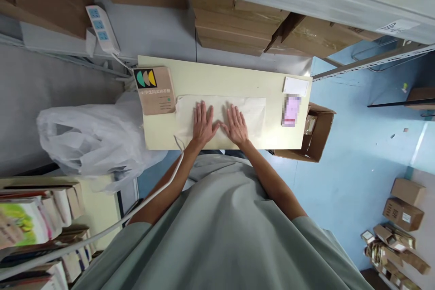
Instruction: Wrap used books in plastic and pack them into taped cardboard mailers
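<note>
My left hand (203, 126) lies flat, fingers apart, on a wide pale sheet of paper (255, 115). Beside it my right hand (236, 126) rests flat on the same sheet, also with spread fingers. The two thumbs point inward and nearly meet. Under the sheet is a cream-coloured tabletop (217, 71). A brown paperback book (158, 99) with coloured half-circles on its cover lies at the table's left end, close to the sheet's left edge. Whether anything lies beneath the sheet I cannot tell.
At the table's right end lie a white card (295, 86) and a blurred pink item (291, 109). An open carton (321, 133) stands beyond that end. A white cable (149, 206) crosses my left arm. A plastic bag (98, 136), stacked books (50, 213) and a power strip (103, 29) are leftward.
</note>
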The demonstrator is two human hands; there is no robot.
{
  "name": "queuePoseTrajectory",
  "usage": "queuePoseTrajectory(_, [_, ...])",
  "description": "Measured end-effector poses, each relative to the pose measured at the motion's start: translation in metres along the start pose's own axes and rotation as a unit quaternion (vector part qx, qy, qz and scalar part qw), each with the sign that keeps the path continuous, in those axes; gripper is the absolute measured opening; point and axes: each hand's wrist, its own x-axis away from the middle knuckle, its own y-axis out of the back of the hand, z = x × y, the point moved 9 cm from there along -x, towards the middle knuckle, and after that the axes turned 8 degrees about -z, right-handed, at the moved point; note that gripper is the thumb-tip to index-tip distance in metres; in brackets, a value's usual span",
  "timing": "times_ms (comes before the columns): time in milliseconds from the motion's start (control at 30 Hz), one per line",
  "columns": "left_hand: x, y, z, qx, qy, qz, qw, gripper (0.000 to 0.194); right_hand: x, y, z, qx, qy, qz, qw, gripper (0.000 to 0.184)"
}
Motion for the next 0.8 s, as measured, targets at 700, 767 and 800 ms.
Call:
queuePoseTrajectory(700, [-0.014,0.110,0.068,0.015,0.056,-0.109,0.992,0.054,0.022,0.025,-0.021,0.069,-0.120,-0.068,0.988,0.086])
queuePoseTrajectory(767, [-0.010,0.140,0.103,-0.005,0.137,-0.181,0.974,0.054,0.005,0.004,0.022,0.043,-0.076,-0.036,0.996,0.084])
queuePoseTrajectory(800, [-0.009,0.151,0.119,-0.015,0.169,-0.205,0.964,0.058,-0.004,-0.009,0.047,0.028,-0.048,-0.017,0.998,0.083])
